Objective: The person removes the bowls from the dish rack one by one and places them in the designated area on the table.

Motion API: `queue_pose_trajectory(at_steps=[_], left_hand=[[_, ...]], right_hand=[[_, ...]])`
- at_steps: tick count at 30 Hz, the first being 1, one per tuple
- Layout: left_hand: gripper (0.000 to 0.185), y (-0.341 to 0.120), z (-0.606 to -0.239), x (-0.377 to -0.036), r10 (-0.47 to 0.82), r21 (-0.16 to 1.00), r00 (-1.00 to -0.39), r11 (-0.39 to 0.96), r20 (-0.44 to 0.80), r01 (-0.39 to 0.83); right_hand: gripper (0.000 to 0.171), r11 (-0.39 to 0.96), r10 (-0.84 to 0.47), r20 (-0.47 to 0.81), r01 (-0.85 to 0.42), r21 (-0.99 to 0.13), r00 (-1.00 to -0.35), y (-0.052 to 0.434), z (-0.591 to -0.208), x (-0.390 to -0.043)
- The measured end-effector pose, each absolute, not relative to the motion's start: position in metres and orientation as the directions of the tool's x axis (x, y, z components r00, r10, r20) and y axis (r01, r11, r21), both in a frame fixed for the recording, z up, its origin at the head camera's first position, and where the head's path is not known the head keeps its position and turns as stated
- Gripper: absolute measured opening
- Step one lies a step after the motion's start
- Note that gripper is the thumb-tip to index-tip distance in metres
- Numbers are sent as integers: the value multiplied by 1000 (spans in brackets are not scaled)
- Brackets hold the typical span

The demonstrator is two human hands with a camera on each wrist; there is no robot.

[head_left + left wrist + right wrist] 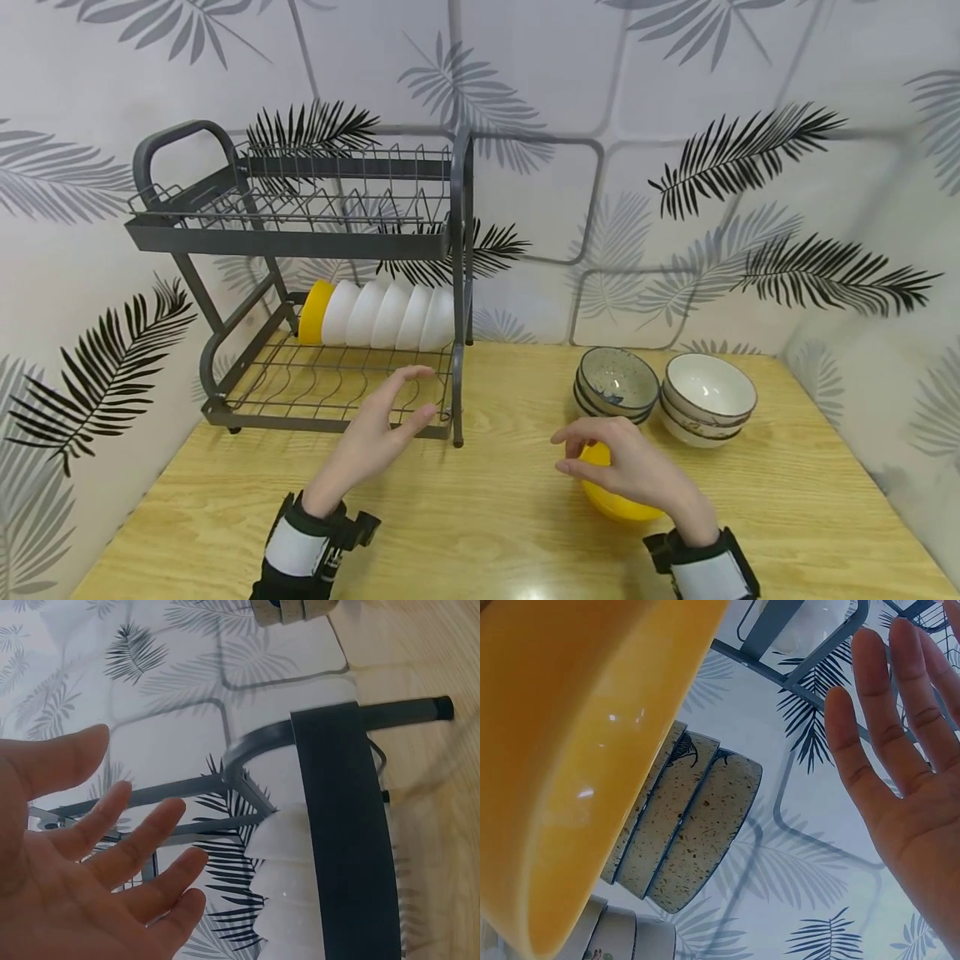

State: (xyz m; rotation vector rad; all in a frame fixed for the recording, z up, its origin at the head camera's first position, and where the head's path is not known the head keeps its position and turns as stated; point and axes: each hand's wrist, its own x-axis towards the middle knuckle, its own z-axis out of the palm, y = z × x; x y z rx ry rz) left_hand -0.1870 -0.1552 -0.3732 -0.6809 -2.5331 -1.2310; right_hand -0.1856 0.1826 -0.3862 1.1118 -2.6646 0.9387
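My left hand hovers before the dark grey dish rack, thumb and fingers spread apart with nothing between them. On the rack's lower shelf, several white bowls stand on edge in a row beside a yellow bowl. Over another yellow bowl on the table is my right hand, partly hiding it. The right wrist view shows that hand's fingers extended, with the yellow bowl apart from them. In the left wrist view, the palm faces the camera, holding nothing.
Behind the right hand stand a stack of speckled bowls and a stack of white bowls with dark rims. The rack's upper wire tier overhangs the lower shelf. A leaf-patterned wall closes off the back of the wooden table.
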Motion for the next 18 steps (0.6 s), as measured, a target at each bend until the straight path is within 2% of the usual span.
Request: queue_pose_trajectory(at_steps=[5,9,18], left_hand=[[47,-169,-369,-194,255,679,-876,556,410,479],[47,-183,-364,-203,194,696,-898,576,395,430],[57,-224,-347,-226,123,766,-963,585,240,266]], right_hand=[[19,548,-600,327,-673,-498,-730,185,-387,-185],[20,532,-586,382,-695,-483,-715,192,-389,-184],[27,539,-535,513,-739,-405,-671,214,-399,-180]])
